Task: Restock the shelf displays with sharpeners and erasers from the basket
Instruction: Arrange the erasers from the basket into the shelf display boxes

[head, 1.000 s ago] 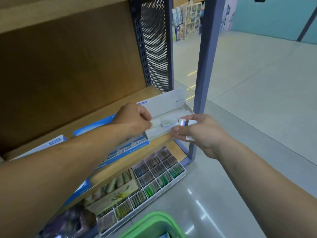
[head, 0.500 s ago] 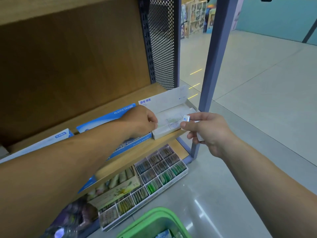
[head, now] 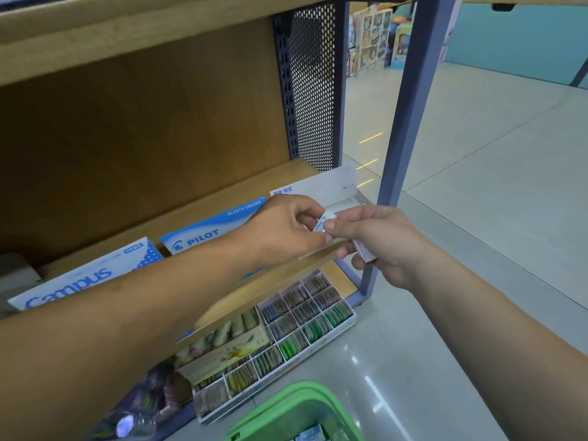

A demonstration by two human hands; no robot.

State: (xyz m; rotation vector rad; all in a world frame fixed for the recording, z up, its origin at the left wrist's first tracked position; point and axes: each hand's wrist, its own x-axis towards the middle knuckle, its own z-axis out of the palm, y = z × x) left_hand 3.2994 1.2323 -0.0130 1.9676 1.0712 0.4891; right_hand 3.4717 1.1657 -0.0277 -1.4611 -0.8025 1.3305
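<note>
A small white and blue eraser is pinched between the fingertips of my left hand and my right hand, just above the front of the white eraser display box on the wooden shelf. My right hand also holds more small white erasers curled in its lower fingers. The green basket sits on the floor below, with blue and white packets in it.
Blue Pilot and Campus display boxes stand left of the white box. A grey shelf post rises right of my hands. A compartment tray of coloured items sits on the lowest shelf.
My left hand has lifted from the white box and met my right hand, now pinching one eraser together with it. The view has shifted slightly.
</note>
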